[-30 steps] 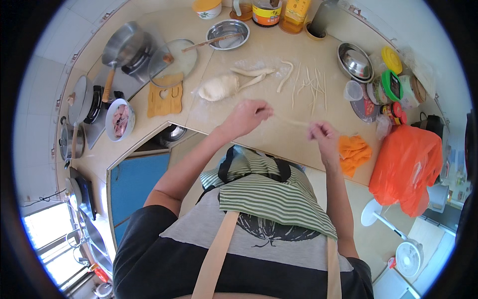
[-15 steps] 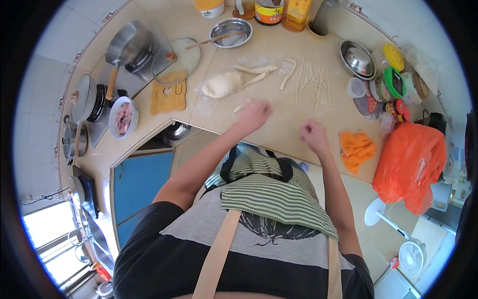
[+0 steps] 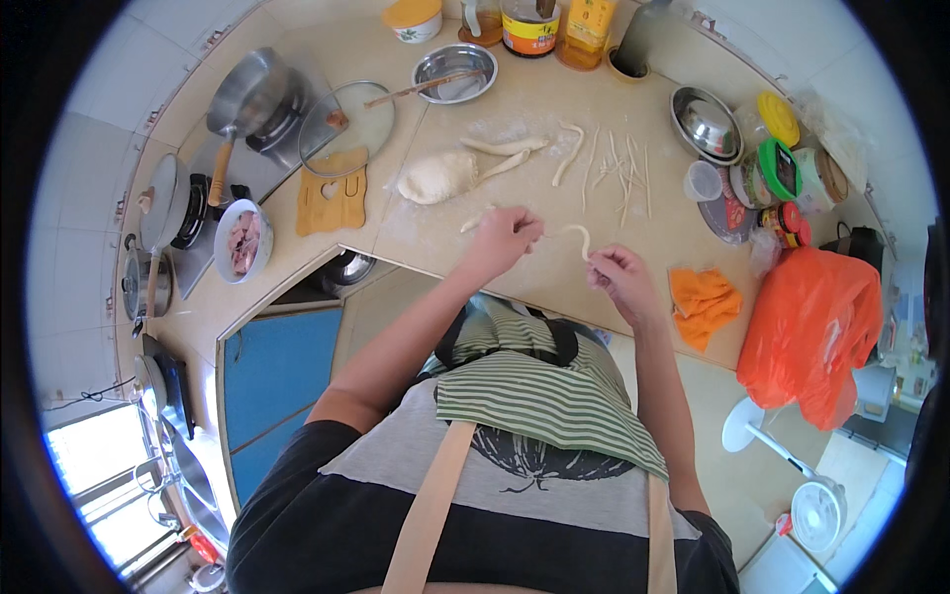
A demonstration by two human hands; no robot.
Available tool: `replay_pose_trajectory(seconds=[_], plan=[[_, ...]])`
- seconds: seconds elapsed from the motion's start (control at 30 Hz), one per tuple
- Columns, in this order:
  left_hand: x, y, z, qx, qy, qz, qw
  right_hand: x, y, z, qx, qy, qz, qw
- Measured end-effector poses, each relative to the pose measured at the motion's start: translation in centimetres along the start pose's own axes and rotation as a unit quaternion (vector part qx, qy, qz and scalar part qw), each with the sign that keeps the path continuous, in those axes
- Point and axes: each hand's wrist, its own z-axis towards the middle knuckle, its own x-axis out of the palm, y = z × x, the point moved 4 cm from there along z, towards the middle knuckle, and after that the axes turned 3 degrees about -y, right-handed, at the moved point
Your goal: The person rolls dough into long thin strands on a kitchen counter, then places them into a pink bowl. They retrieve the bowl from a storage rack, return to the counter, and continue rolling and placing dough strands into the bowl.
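My left hand is closed in a pinch above the counter's front part. Fingertips of my right hand grip one end of a curved, pale dough strip. The strip arches toward my left hand and thins to a fine tail at its fingertips. Beneath my left hand, a short dough piece is partly covered. Beyond it sits a floury dough lump, with thick dough strips beside it. Another bent strip and several thin dough strands lie farther right.
A steel bowl with chopsticks, a glass lid and a wooden board lie behind and left. A bowl of meat stands at the left. An orange cloth, red plastic bag and jars occupy the right.
The dough strip now shows stretched between my hands; before, both hands were blurred and no strip showed between them. My right hand's fingers have turned toward the left hand.
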Motion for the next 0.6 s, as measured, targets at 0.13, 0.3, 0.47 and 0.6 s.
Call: replay_pose_trajectory(seconds=[0.13, 0.3, 0.47, 0.6], plan=[[0.8, 2.5, 0.8, -0.029, 0.022, -0.056, 0.998, -1.1, -2.0, 0.7, 0.048, 0.0, -0.034, 0.998], [1.7, 7.6, 0.8, -0.091, 0.004, -0.188, 0.978, -3.1, -5.5, 1.1, 0.04, -0.083, 0.017, 0.996], [3.0, 8.8, 0.4, -0.054, -0.02, -0.036, 0.998, -3.6, -8.1, 1.6, 0.071, -0.113, 0.037, 0.99], [3.9, 6.1, -0.2, 0.085, -0.107, 0.172, 0.976, -3.3, -8.2, 1.8, 0.016, -0.114, 0.008, 0.993]])
